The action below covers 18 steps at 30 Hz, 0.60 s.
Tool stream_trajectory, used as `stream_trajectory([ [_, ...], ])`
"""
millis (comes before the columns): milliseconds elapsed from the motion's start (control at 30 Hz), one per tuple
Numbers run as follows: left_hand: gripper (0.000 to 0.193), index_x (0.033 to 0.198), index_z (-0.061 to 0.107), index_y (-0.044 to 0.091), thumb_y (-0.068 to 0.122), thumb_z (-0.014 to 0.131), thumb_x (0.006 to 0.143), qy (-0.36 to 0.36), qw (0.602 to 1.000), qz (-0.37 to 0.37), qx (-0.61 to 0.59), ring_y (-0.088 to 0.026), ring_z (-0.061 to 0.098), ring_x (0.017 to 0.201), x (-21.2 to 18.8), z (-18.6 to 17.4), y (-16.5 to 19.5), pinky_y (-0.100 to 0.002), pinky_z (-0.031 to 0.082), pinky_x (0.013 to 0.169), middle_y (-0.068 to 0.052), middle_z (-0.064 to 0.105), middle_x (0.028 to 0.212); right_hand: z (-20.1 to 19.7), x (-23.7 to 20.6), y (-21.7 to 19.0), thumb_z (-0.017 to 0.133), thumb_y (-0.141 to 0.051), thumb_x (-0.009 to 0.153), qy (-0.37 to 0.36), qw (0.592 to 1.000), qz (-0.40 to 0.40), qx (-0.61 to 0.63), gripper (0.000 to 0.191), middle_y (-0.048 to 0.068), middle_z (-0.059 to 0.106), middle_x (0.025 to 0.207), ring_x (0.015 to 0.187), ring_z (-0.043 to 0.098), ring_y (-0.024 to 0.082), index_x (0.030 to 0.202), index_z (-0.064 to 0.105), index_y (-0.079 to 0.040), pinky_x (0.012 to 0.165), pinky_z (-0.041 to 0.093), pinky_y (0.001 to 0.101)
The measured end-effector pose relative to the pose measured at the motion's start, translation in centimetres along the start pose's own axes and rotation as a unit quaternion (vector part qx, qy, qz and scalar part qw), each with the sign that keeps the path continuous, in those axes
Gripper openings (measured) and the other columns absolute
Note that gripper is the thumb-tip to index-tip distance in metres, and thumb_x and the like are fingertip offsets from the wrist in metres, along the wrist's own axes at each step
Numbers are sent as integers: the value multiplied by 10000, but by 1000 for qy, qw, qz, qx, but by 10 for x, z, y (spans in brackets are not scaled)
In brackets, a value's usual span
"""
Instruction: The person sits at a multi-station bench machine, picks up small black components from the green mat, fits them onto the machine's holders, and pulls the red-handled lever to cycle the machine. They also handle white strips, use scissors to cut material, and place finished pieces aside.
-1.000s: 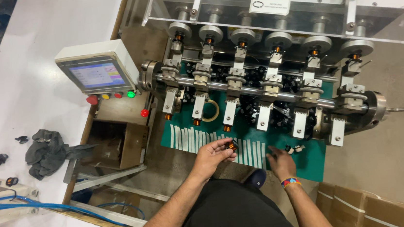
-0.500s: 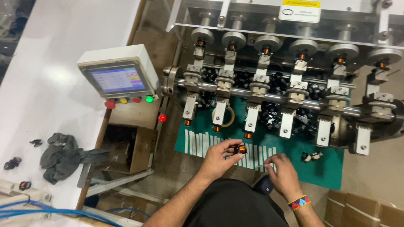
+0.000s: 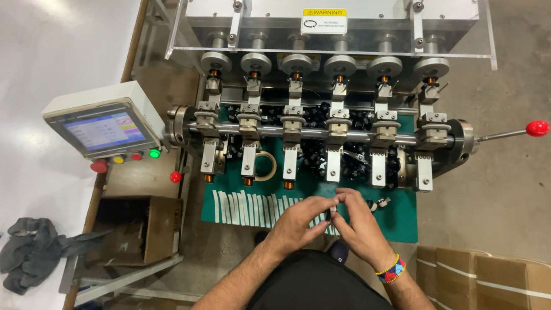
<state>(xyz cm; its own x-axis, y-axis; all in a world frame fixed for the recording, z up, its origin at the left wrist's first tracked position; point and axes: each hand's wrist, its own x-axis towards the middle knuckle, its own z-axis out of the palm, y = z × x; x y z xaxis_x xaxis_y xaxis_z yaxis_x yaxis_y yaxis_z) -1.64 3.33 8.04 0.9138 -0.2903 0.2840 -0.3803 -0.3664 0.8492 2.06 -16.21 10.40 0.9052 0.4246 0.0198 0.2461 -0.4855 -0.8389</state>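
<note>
Behind the green mat, the winding machine takes up most of the room, its row of six heads running along a steel shaft and its clear guard overhanging the back. Left of the machine, a control box with a lit screen juts out, coloured buttons under it. Off the machine's right end, a thin lever with a red knob reaches over bare concrete floor, the widest open ground in view. Below the control box sits an open cardboard box, and further left a grey rag lies on the white table. At the mat's near edge, white strips lie side by side, with a tape ring just under the heads.

Both hands meet over the near edge of the mat, in front of the machine. The left hand and the right hand each pinch, fingertips pressed together, a small part held between them; it is too small to identify, possibly a small coil. A beaded wristband circles the right wrist.
</note>
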Motion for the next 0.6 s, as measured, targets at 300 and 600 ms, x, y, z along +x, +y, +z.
stream_trajectory([
  [300, 363, 1246, 689, 59, 120, 773, 899, 54, 990, -114, -64, -218, 732, 1043, 0, 23, -2, -334, 606, 882, -89, 730, 1176, -1, -60, 58, 670, -211, 1084, -138, 837, 252, 466, 291, 94, 651, 911, 795, 599, 182, 1144, 652, 73, 700, 500, 308],
  [600, 324, 1281, 589, -32, 83, 653, 985, 9, 742, -355, -569, -228, 762, 989, -9, 27, -16, -358, 642, 878, -151, 730, 1112, -13, -32, 15, 692, -77, 880, 103, 985, -103, -90, 65, 111, 659, 943, 876, 630, 300, 942, 688, -60, 746, 491, 391],
])
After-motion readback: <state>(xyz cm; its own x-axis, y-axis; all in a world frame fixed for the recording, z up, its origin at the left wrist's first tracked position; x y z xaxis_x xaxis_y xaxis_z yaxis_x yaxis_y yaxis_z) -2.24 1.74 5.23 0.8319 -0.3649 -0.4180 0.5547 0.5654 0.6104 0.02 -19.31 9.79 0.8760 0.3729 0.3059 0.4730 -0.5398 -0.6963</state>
